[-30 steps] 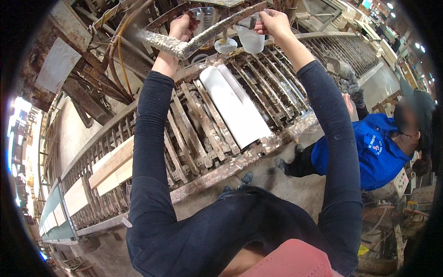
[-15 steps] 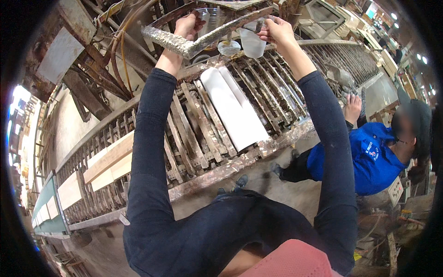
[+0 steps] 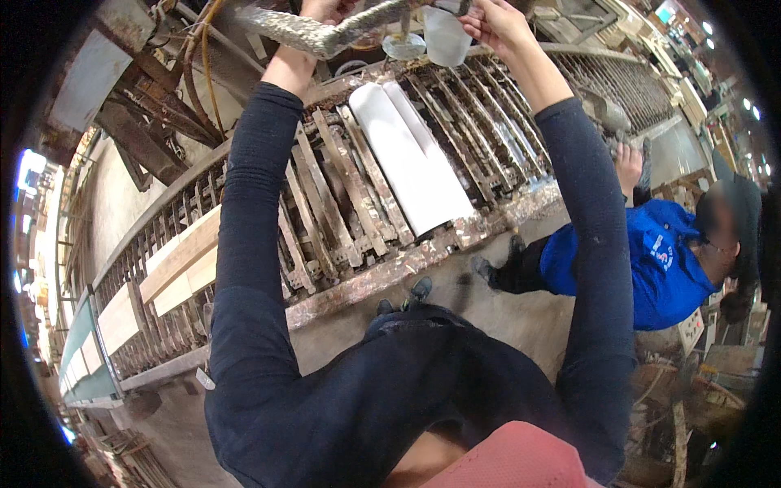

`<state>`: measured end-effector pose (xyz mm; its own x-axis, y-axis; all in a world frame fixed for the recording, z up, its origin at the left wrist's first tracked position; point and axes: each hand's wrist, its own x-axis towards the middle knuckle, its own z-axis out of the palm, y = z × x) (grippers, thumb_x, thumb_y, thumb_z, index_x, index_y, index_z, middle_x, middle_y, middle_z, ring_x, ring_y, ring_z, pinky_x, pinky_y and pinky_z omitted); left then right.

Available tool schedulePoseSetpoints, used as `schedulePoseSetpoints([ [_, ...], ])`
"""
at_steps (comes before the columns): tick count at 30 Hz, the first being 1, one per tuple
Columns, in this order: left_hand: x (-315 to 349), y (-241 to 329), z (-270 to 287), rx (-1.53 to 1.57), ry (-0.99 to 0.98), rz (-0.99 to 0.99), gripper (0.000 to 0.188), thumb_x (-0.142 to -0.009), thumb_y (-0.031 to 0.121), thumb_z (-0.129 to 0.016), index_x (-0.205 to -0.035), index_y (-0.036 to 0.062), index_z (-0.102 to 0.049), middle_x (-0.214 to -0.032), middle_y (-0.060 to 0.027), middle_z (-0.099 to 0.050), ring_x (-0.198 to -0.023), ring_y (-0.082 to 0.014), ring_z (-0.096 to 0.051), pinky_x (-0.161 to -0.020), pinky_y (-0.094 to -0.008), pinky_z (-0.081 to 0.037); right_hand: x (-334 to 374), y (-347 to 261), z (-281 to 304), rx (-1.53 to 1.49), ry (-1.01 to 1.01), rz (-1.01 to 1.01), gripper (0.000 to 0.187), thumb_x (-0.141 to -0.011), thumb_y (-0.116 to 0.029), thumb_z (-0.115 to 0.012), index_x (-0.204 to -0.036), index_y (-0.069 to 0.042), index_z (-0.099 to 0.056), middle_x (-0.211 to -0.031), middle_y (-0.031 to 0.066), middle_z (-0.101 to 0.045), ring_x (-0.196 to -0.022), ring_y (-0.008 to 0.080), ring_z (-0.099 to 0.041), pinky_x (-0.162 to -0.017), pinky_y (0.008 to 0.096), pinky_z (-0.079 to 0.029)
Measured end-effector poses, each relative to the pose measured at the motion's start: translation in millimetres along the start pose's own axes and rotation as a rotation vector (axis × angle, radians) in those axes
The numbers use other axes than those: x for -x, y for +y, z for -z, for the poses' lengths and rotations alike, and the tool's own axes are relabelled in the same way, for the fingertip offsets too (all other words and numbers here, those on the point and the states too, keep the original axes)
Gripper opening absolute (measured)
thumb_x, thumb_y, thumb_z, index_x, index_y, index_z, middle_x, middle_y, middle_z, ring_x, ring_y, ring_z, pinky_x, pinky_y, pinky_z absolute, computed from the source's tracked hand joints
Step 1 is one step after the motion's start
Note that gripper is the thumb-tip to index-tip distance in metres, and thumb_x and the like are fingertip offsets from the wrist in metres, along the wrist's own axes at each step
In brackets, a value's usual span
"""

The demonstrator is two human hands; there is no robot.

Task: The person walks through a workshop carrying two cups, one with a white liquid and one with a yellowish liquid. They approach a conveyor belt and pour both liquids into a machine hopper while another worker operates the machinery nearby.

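Both my arms reach to the far side of a slatted conveyor. My right hand (image 3: 498, 24) is closed at the upper edge of a translucent white plastic cup (image 3: 447, 39); the exact grip is partly cut off by the top of the picture. My left hand (image 3: 327, 10) is raised behind a crusted metal frame (image 3: 305, 32), its fingers mostly out of view, so what it holds cannot be made out. A small clear dish (image 3: 404, 46) hangs between the hands, beside the cup. Below them a folded white sheet (image 3: 415, 163) lies across the conveyor slats.
The glue-crusted slatted conveyor (image 3: 329, 203) runs left to right before me. Wooden boards (image 3: 183, 264) rest on its left part. At right a co-worker in a blue jacket (image 3: 606, 252) stands close, one hand (image 3: 628, 167) at the conveyor. Hoses (image 3: 191, 69) hang at upper left.
The view has tilted so the hands, cup and frame sit higher, and the left hand is now partly cut off. The right hand stays at the cup. The white sheet remains on the slats.
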<state>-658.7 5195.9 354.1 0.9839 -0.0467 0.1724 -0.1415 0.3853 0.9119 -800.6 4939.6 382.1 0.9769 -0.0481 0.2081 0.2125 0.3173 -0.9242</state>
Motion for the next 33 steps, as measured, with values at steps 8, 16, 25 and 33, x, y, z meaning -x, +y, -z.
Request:
schedulePoseSetpoints([
  [8, 73, 26, -47, 0.128, -0.671, 0.009, 0.038, -0.086, 0.026, -0.043, -0.112, -0.0020, -0.047, -0.103, -0.0147, -0.057, -0.091, -0.0222, -0.057, -0.081, -0.0338, -0.047, 1, -2, 21, -0.011, 0.203, -0.035, 0.041, -0.084, -0.012, -0.043, -0.124, -0.013, -0.032, -0.081, 0.0149, -0.058, -0.060, 0.0217, -0.061, -0.046, 0.0302, -0.048],
  [16, 13, 4, -14, -0.217, -0.319, -0.033, 0.030, -0.091, 0.021, -0.035, -0.104, -0.0035, -0.046, -0.098, -0.0155, -0.053, -0.088, -0.0252, -0.050, -0.077, -0.0389, -0.043, -6, 5, 18, -0.060, 0.238, -0.103, 0.042, -0.084, -0.016, -0.043, -0.124, -0.015, -0.031, -0.087, 0.0166, -0.057, -0.061, 0.0250, -0.063, -0.042, 0.0316, -0.049],
  [25, -10, 3, -30, -0.151, -0.257, 0.075, 0.042, -0.083, 0.041, -0.051, -0.097, 0.0014, -0.056, -0.079, -0.0049, -0.057, -0.070, -0.0151, -0.051, -0.062, -0.0279, -0.041, -29, 30, 46, -0.088, 0.080, -0.035, 0.042, -0.084, -0.013, -0.044, -0.124, -0.010, -0.031, -0.081, 0.0182, -0.060, -0.063, 0.0234, -0.062, -0.049, 0.0283, -0.050],
  [33, 4, 12, 9, -0.421, -0.261, -0.033, 0.041, -0.085, 0.041, -0.048, -0.095, 0.0019, -0.056, -0.081, -0.0012, -0.054, -0.071, -0.0116, -0.048, -0.065, -0.0239, -0.038, 9, 0, 9, -0.074, 0.166, -0.030, 0.050, -0.083, -0.009, -0.043, -0.129, -0.007, -0.023, -0.077, 0.0212, -0.059, -0.054, 0.0240, -0.062, -0.041, 0.0280, -0.049],
])
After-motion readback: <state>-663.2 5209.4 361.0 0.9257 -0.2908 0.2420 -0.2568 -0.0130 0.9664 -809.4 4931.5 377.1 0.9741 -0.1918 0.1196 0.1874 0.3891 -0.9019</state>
